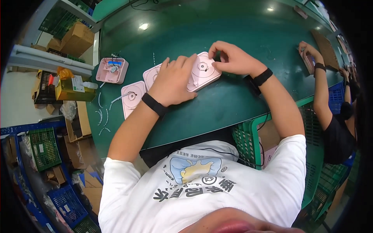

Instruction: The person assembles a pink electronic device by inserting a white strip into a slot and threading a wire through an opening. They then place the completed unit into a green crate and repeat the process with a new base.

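Note:
Three pale pink square housings lie in a slanting row on the green table. The right one (202,66) has a round disc with a small hub in its middle. Along its left side lies my left hand (173,81), fingers over the far part and thumb at the near edge, gripping it. My right hand (233,58) is curled at its upper right corner, thumb and fingers bent together; anything small between them is hidden. My left hand partly covers the middle housing (149,76). A pale tube (119,99) sticks out from the left housing (132,95).
An open pink box (112,71) with wires and a blue part stands at the far left. Several short clear tubes (100,116) lie near the table's left edge. A green crate (248,141) is at my right side. A co-worker's hand (309,50) is at the right.

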### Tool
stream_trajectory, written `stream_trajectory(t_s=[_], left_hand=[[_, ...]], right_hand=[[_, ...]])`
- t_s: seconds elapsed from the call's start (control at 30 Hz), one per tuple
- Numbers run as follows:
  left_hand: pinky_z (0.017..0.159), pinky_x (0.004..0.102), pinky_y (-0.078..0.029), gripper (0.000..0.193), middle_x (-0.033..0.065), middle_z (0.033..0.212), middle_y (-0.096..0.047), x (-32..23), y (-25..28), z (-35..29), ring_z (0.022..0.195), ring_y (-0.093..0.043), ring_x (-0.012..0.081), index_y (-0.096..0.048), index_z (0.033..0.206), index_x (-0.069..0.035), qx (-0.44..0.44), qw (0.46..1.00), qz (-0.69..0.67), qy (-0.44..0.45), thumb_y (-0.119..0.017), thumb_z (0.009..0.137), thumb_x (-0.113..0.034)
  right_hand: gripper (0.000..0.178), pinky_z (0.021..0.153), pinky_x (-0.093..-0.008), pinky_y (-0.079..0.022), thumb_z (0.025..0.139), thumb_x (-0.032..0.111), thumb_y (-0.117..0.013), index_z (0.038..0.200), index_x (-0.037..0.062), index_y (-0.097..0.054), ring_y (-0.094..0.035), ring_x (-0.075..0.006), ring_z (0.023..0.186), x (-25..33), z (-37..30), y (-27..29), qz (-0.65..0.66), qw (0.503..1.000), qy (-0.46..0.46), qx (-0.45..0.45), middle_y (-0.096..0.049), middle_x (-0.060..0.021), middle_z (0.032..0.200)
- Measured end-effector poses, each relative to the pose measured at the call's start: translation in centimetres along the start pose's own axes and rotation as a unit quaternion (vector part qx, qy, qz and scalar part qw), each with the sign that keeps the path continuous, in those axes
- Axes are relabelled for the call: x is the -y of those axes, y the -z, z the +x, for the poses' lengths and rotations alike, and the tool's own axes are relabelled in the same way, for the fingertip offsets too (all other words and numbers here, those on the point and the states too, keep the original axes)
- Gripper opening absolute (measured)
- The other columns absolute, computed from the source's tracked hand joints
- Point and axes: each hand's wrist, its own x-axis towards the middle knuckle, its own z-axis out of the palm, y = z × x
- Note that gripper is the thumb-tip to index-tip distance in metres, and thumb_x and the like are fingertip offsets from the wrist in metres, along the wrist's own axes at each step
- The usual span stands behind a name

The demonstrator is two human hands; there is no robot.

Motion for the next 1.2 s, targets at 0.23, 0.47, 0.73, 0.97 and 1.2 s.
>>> stream_trajectory(t_s=[0.23, 0.47, 0.73, 0.97, 1.2], left_hand=[[0.113, 0.0511, -0.057, 0.093, 0.0270, 0.148, -0.071, 1.6, 3.7, 3.0, 0.135, -0.070, 0.0418, -0.051, 0.165, 0.002, 0.072, 0.775, -0.548, 0.305, -0.090, 0.096, -0.049], [0.123, 0.0520, -0.050, 0.103, 0.0338, 0.163, -0.058, 3.1, 3.2, -1.6, 0.150, -0.061, 0.0462, -0.043, 0.171, 0.004, -0.052, 0.950, -0.245, 0.188, -0.090, 0.097, -0.051], [0.131, 0.0634, -0.037, 0.135, 0.0306, 0.169, -0.051, 5.5, 4.6, -7.6, 0.156, -0.052, 0.0495, -0.033, 0.177, 0.002, 0.108, 0.959, -0.176, 0.193, -0.102, 0.071, -0.048], [0.124, 0.0600, -0.047, 0.135, 0.0288, 0.154, -0.059, 2.6, 4.4, -5.0, 0.141, -0.061, 0.0497, -0.031, 0.178, 0.002, 0.031, 0.981, -0.132, 0.137, -0.099, 0.066, -0.035], [0.115, 0.0548, -0.054, 0.130, 0.0302, 0.162, -0.054, -0.7, -0.8, -2.5, 0.136, -0.062, 0.0497, -0.029, 0.177, 0.007, -0.078, 0.977, -0.167, 0.107, -0.096, 0.075, -0.036]], right_hand=[[0.041, 0.082, -0.0267, -0.056, 0.102, 0.026, -0.084, 0.136, 0.0051, -0.074, -0.068, -0.0129, 0.090, 2.0, 0.0, -1.3, 0.031, 0.986, 0.141, -0.077, -0.077, -0.0043, 0.115], [0.054, 0.089, -0.0320, -0.062, 0.108, 0.041, -0.078, 0.140, -0.0018, -0.070, -0.074, -0.0203, 0.102, -3.4, 1.1, 2.9, 0.182, 0.942, -0.176, -0.219, -0.077, -0.0083, 0.118], [0.053, 0.100, -0.0382, -0.062, 0.106, 0.035, -0.075, 0.140, -0.0052, -0.066, -0.076, -0.0294, 0.114, -11.5, 0.5, 7.3, -0.321, 0.533, -0.342, -0.704, -0.074, -0.0198, 0.125], [0.036, 0.108, -0.0465, -0.057, 0.108, 0.025, -0.072, 0.133, -0.0004, -0.075, -0.072, -0.0358, 0.127, -2.8, 1.6, 1.3, 0.032, 0.974, -0.080, -0.212, -0.076, -0.0202, 0.131], [0.035, 0.110, -0.0468, -0.055, 0.107, 0.035, -0.071, 0.122, 0.0055, -0.083, -0.066, -0.0380, 0.127, 2.3, 4.2, -6.1, -0.180, 0.984, 0.006, -0.012, -0.077, -0.0162, 0.131]])
